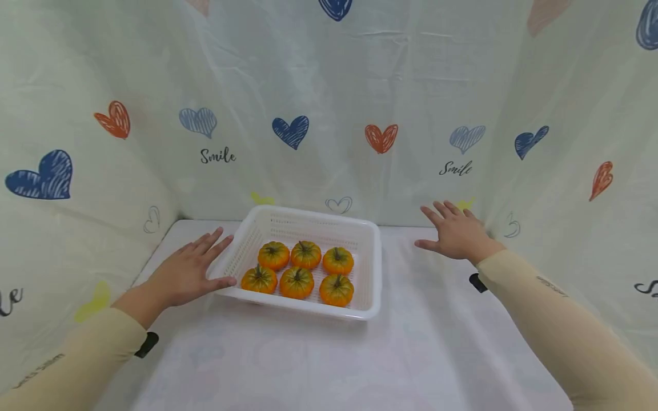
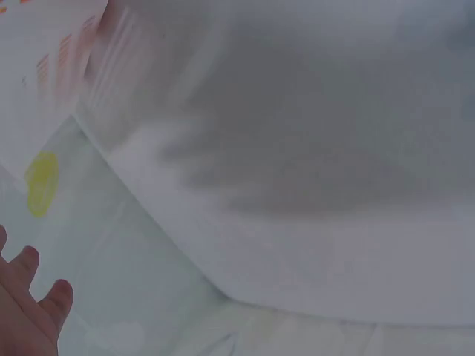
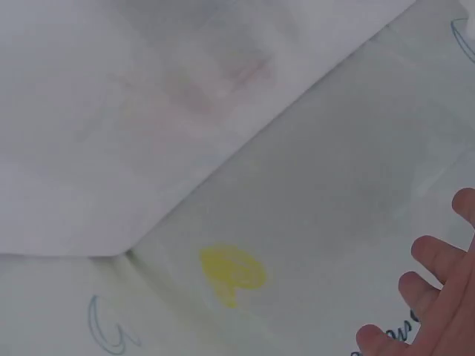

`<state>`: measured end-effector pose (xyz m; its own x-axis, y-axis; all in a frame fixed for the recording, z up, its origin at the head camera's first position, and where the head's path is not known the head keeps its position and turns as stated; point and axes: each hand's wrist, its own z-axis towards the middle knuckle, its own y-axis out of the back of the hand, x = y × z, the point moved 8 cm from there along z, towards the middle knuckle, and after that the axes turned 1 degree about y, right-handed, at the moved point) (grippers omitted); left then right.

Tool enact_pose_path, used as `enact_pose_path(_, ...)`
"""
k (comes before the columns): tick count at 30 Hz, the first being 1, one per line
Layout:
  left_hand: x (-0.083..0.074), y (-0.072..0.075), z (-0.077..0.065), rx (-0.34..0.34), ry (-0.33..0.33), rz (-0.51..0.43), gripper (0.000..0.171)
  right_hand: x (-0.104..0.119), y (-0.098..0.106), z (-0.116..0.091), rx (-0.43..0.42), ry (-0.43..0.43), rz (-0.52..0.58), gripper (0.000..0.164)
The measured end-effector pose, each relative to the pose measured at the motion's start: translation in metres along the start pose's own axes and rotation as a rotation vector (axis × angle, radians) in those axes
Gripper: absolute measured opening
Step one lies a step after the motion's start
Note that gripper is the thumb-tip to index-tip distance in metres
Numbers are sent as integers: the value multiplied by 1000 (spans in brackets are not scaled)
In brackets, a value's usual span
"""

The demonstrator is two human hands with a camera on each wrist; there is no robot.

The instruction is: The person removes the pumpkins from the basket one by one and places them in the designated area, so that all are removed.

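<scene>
A white plastic basket (image 1: pixel 374 268) with slotted walls sits on the table, turned slightly. Inside it, several small orange pumpkins (image 1: pixel 296 282) with green-tinged tops and short stems lie in two rows. My left hand (image 1: pixel 187 271) is spread at the basket's left side, its thumb overlapping the front left corner; whether it touches the rim I cannot tell. Well to the right of the basket, my right hand (image 1: pixel 457 233) hovers with fingers apart and holds nothing. Only fingers of the left hand (image 2: pixel 33 304) and right hand (image 3: pixel 438 297) show in the wrist views.
A white cloth covers the table (image 1: pixel 308 365). Pale curtains (image 1: pixel 329 74) printed with hearts and "Smile" enclose its back and both sides. Black straps (image 1: pixel 148 345) show beneath the beige sleeves (image 1: pixel 555 319). The table's back edge meets the rear curtain.
</scene>
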<state>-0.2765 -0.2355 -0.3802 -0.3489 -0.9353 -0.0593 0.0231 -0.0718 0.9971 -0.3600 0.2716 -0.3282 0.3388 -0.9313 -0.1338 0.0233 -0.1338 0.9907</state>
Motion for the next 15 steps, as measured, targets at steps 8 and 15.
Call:
enact_pose_path(8, -11, -14, -2, 20, 6, -44, 105, 32, 13, 23, -6, 31, 8, 96)
enact_pose_path(15, -12, -18, -1, 33, 19, -46, 114, 68, 26, 42, -6, 89, 75, 95)
